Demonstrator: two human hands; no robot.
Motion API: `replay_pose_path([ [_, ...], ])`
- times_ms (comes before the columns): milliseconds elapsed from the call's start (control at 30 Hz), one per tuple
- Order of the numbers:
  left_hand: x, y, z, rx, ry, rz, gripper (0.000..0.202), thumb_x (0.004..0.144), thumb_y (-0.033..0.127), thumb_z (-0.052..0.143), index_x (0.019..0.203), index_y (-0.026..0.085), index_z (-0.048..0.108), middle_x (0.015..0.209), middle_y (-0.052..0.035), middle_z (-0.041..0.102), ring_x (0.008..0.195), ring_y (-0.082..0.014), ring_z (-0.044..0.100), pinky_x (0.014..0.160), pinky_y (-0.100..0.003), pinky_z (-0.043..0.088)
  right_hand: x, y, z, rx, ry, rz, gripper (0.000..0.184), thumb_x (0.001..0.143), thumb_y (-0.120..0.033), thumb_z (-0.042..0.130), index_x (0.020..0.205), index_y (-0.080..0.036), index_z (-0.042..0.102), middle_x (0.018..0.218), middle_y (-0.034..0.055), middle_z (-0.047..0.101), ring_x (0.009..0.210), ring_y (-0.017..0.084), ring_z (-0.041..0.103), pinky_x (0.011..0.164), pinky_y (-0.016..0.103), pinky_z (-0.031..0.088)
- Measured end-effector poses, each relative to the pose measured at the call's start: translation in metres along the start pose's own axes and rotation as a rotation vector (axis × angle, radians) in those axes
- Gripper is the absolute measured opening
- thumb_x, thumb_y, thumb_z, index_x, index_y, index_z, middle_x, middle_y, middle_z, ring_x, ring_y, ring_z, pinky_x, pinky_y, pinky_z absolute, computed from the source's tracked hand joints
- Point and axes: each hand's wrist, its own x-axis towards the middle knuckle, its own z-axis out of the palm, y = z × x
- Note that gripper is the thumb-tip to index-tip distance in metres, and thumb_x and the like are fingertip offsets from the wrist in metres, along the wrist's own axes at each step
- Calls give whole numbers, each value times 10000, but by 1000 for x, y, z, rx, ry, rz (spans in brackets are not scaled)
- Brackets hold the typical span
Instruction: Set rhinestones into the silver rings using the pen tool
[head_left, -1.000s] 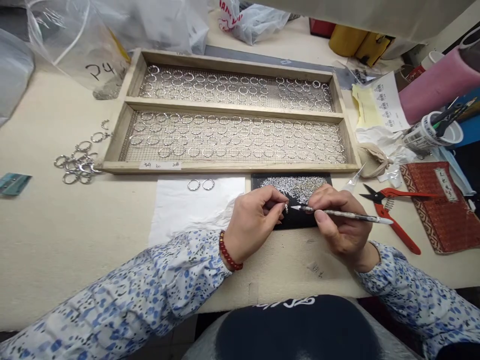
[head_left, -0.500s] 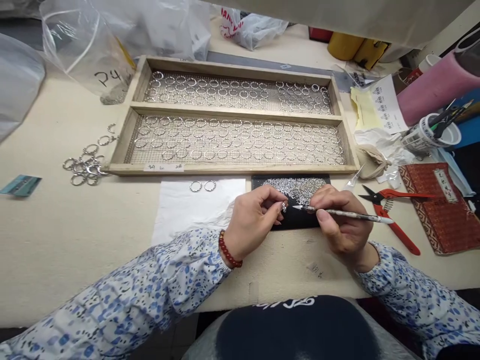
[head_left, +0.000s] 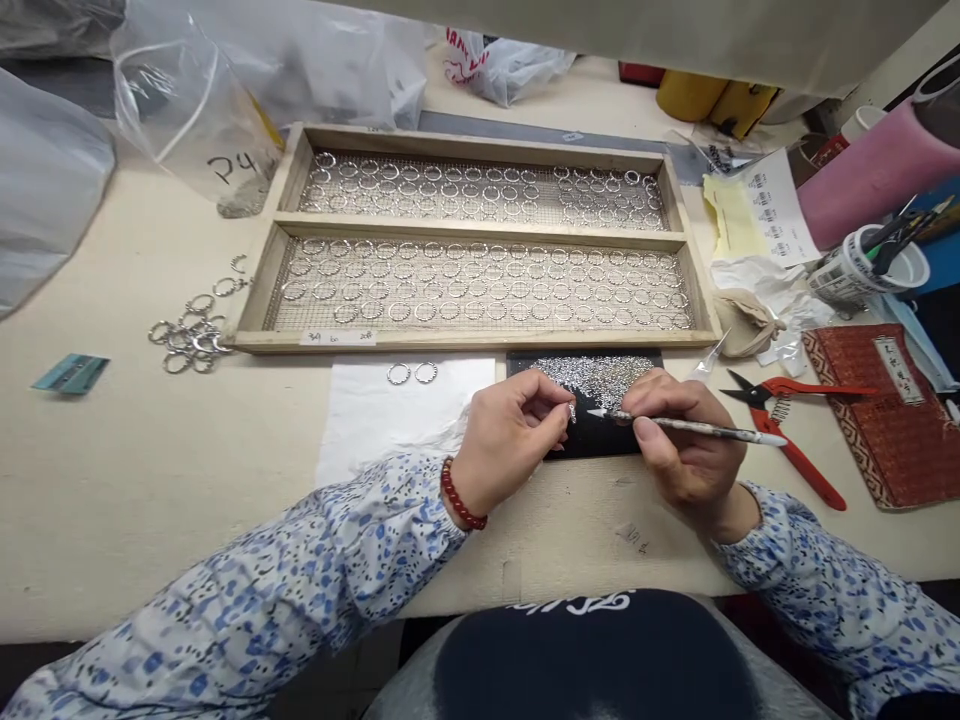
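Note:
My left hand (head_left: 506, 440) pinches a small silver ring (head_left: 571, 411), most of it hidden by the fingers. In my right hand (head_left: 686, 435) is a slim pen-like stick (head_left: 709, 431) with a pale pointed tip, aimed left toward the ring and a little apart from it. Beneath both hands lies a black pad (head_left: 592, 440) spread with tiny glittering stones (head_left: 600, 375). On white paper (head_left: 367, 420) to the left, two silver rings (head_left: 412, 373) lie side by side.
Behind the hands stands a divided wooden tray (head_left: 480, 235) with rows of rings on mesh. A pile of rings (head_left: 191, 340) lies left of it. Red-handled cutters (head_left: 802, 460), a red pouch (head_left: 892, 415) and a white tub (head_left: 862, 265) of tools are on the right.
The camera view has shifted slightly, so the tray and ring pile appear further right. Both hands keep nearly the same pose and still hold the ring and the stick.

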Motion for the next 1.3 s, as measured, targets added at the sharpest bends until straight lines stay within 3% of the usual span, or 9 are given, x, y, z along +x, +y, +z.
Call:
replay_pose_path([
  [367, 0, 0, 0, 29, 12, 14, 37, 760, 116, 650, 779, 144, 664, 607, -3, 673, 491, -106, 640, 455, -194, 558, 1, -1, 0, -19, 15, 15, 149, 778, -119, 565, 885, -218, 599, 736, 14, 578, 695, 167, 565, 688, 373, 482],
  [967, -2, -3, -1, 116, 17, 69, 41, 773, 132, 636, 795, 132, 670, 681, -31, 679, 566, -119, 635, 491, -215, 548, 1, -3, 1, 23, -82, -1, 241, 746, -36, 563, 915, -204, 605, 776, 16, 593, 729, 167, 581, 688, 368, 479],
  [1300, -2, 2, -1, 27, -6, -13, 53, 783, 153, 649, 813, 114, 671, 643, -21, 662, 517, -110, 643, 480, -214, 569, 2, -2, 0, -17, -7, 5, 193, 767, -75, 563, 899, -208, 606, 752, 11, 579, 705, 162, 574, 670, 365, 481],
])
